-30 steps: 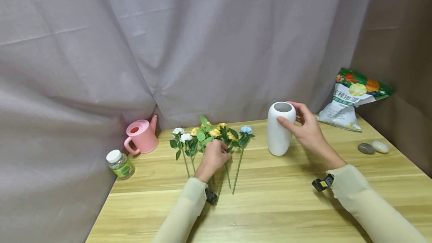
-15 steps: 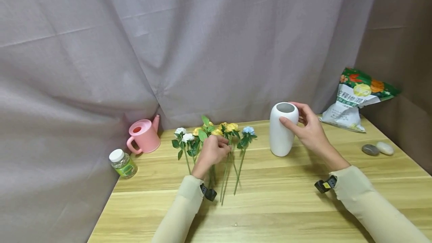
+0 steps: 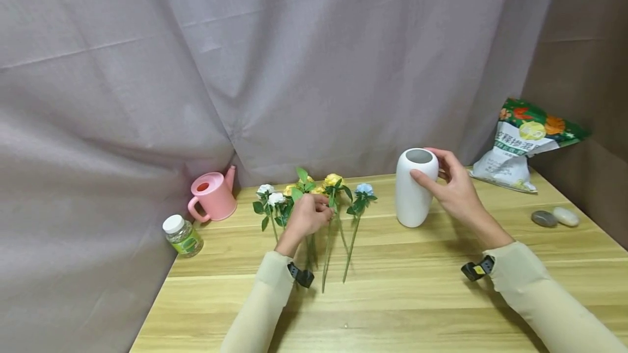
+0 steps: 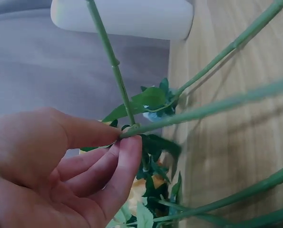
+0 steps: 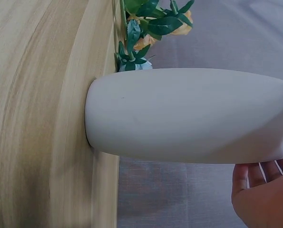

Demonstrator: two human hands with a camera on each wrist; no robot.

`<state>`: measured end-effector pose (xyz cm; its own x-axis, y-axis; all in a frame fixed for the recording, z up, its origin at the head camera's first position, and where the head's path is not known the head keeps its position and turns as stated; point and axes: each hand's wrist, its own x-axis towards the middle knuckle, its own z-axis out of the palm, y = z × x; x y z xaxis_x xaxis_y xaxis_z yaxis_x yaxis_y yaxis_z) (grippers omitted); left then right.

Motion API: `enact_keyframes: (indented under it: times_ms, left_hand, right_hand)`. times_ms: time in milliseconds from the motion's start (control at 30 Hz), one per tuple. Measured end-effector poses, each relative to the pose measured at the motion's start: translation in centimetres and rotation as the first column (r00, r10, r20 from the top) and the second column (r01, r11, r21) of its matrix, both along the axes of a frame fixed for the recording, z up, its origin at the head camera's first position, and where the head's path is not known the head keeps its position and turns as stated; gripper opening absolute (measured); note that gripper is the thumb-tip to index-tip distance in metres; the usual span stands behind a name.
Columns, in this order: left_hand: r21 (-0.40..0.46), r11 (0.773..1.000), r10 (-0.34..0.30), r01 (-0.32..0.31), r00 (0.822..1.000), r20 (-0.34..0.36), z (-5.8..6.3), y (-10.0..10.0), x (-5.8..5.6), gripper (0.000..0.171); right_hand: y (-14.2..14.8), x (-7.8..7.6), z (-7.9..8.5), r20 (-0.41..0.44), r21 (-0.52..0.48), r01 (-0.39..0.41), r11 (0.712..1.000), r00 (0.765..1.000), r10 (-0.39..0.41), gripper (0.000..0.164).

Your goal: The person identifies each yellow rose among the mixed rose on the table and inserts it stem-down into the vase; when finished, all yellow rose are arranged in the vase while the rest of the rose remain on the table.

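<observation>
My left hand (image 3: 308, 217) pinches the green stem of a yellow artificial flower (image 3: 333, 180), just under its leaves. In the left wrist view, thumb and fingertips meet on that stem (image 4: 212, 108). More yellow flowers lie partly hidden behind this hand. White flowers (image 3: 276, 199) lie to its left, and a blue flower (image 3: 364, 190) to its right. My right hand (image 3: 456, 187) grips the upper part of a white vase (image 3: 412, 195), thumb in front and fingers behind. The vase stands upright on the table, its mouth facing up.
A pink watering can (image 3: 216, 200) and a white-lidded jar (image 3: 183, 238) stand at the table's left edge. On the right are a fertilizer-like bag (image 3: 510, 148), a grey stone (image 3: 544, 218) and a white stone (image 3: 566, 216). A grey curtain (image 3: 319, 70) hangs behind.
My left hand has drawn one yellow flower up a little from the bunch, and its stem now stands apart. My right hand stays on the vase. The whole view has shifted slightly.
</observation>
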<state>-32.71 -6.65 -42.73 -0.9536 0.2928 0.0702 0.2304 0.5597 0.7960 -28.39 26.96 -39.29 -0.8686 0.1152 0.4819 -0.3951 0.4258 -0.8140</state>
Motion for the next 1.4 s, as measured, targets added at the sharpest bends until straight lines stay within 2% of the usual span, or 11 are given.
enact_keyframes:
  times_ms: [133,467,633,800,1033,1167,1300,1400]
  left_hand:
    - [0.021,1.000,0.006,-0.007,0.999,0.040,0.4,-0.3,0.0,0.036]
    - [-0.036,0.999,0.001,0.000,1.000,0.015,0.6,-0.4,-0.3,0.046]
    - [-0.082,0.997,0.010,-0.010,1.000,0.003,0.5,-0.4,-0.5,0.051]
    - [-0.098,0.995,0.000,-0.001,1.000,-0.006,0.5,-0.3,-0.6,0.048]
    - [-0.063,0.997,-0.032,0.032,0.999,0.002,0.3,-0.5,-0.3,0.037]
    - [-0.085,0.996,-0.033,0.036,0.999,0.035,0.2,-0.5,-0.2,0.032]
    - [-0.100,0.994,-0.035,0.044,0.995,0.091,0.1,-0.2,-0.2,0.034]
    - [-0.111,0.993,-0.034,0.046,0.994,0.104,-0.1,-0.2,-0.2,0.040]
  right_hand:
    - [-0.3,0.3,0.4,-0.002,0.001,-0.005,1.000,1.000,0.005,0.063]
    - [-0.1,0.0,0.1,0.014,0.006,0.004,1.000,1.000,-0.004,0.064]
    - [-0.7,0.7,1.1,0.010,0.000,0.000,1.000,1.000,0.000,0.063]
    - [-1.0,1.1,1.7,0.003,-0.005,-0.006,1.000,1.000,0.006,0.063]
    - [-0.9,1.0,1.3,-0.002,-0.003,-0.006,1.000,1.000,0.006,0.063]
    - [-0.5,0.5,0.7,0.006,0.002,0.003,1.000,1.000,-0.003,0.064]
    - [0.2,-0.4,-0.3,0.010,0.007,0.012,1.000,1.000,-0.012,0.064]
    - [0.5,-0.8,-0.7,0.008,0.005,0.008,1.000,1.000,-0.008,0.064]
